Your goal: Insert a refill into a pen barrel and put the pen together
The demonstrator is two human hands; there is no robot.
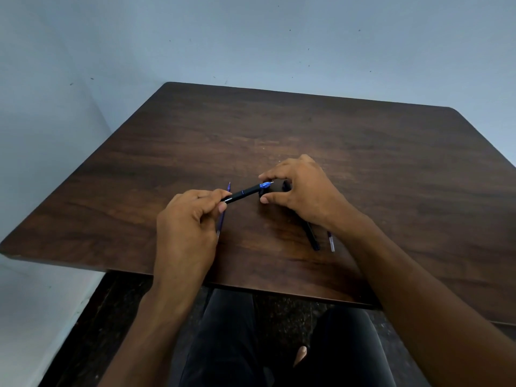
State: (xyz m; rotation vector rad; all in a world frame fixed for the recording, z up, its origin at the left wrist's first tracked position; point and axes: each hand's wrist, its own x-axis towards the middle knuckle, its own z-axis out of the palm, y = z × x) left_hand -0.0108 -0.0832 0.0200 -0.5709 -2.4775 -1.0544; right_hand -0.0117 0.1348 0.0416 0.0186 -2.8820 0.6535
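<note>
- My left hand [190,219] is gripping the pen [243,193] by its back end, fingers curled round the barrel, holding it above the table [307,129].
- Pen's long axis is running from lower left up to the right, blue tip end pointing at my right hand [301,188].
- My right hand is pinching a small black piece, likely the cap [280,188], between thumb and fingers; most of it is hiding behind my fingers.
- Pen tip is sitting just beside the cap, between my right thumb and forefinger; I can't tell if they're touching.
- Both hands are near the table's middle, right hand being the one nearer the tip.
- A thin blue refill [224,210] is lying on the table under my left hand, running near to far.
- A second black pen [312,238] is lying under my right wrist, with a clear-ended refill [331,242] just beside it on the right.
- Table is sitting against a pale blue wall [251,37]; my dark trousers [231,344] are showing below its near edge.
</note>
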